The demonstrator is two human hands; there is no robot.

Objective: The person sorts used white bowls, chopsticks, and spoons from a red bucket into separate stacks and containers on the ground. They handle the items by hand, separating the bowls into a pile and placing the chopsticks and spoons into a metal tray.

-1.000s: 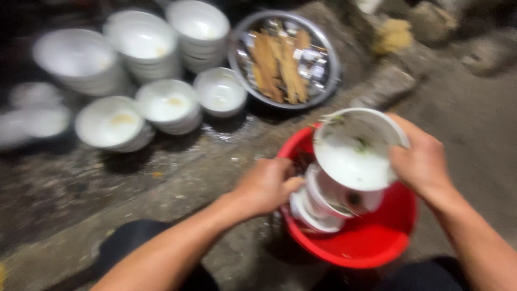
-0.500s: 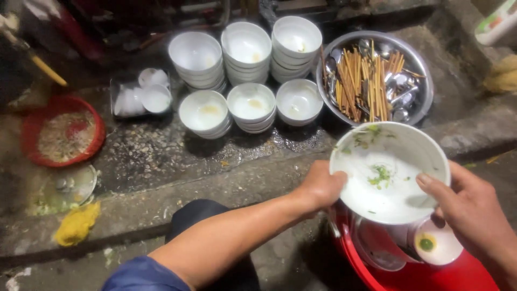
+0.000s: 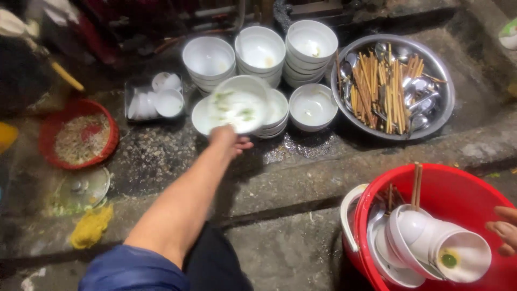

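head view shows our left hand stretched well forward, fingers clamped on the near rim of a white bowl flecked with green scraps; we hold it tilted, its open face turned up and towards us, above the gap between two low stacks of bowls, one showing at its left edge and one at its right. the bowl lies straight ahead of the left arm, far from our body, and the forearm runs in a line from the blue sleeve up to it. just beside these, to the right, sits another low stack, and behind stand three taller stacks. a steel basin of chopsticks and spoons lies to the right of the bowls, all on the dark wet ledge. our right hand shows only as fingertips at the frame's right edge, touching or just beside a small white cup lying on its side in the red bucket, near our body; whether it grips the cup we cannot tell. so the two hands are well apart: left far out over the stacks, right close in at the bucket, where more bowls and a pair of chopsticks rest. at far left sit a red basket of scraps and a tray of small cups
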